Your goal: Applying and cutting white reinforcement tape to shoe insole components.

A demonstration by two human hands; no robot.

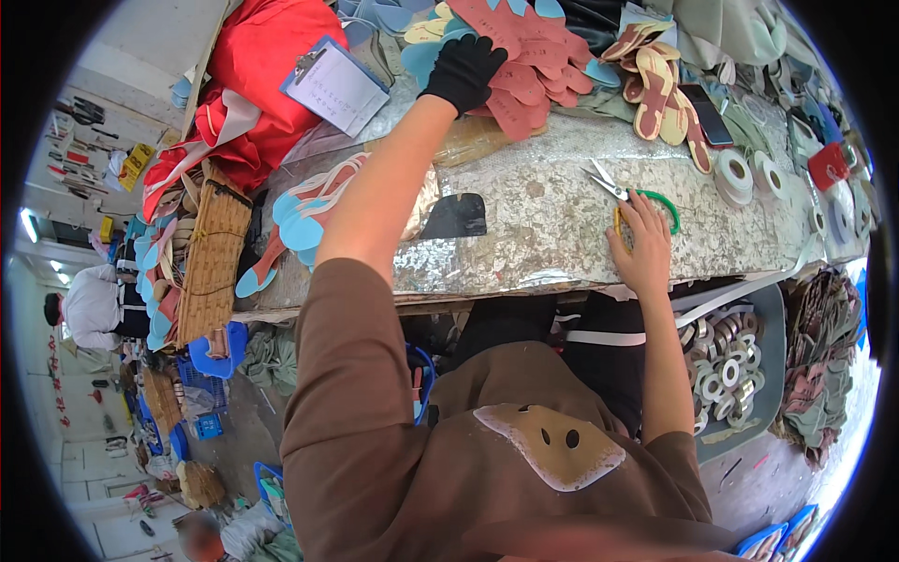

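My left hand [465, 73], in a black glove, reaches to the far side of the table, its fingers curled at the edge of a heap of red insoles [538, 61]. They seem to grip an insole there, but the fingertips are partly hidden. Light blue insole pieces [423, 64] lie beside the glove. My bare right hand [643, 239] rests nearer, fingers stretched out over the handles of a pair of scissors [609, 181]. One handle loop is green, the other yellow, and the slightly parted blades point away to the left.
A clipboard [335, 86] and red cloth [257, 80] lie far left, more insoles [304, 220] below them. Sandal-shaped soles [653, 89], a phone [704, 114] and white tape rolls [733, 176] sit right. A grey bin [770, 375] of small rolls stands below the table's edge.
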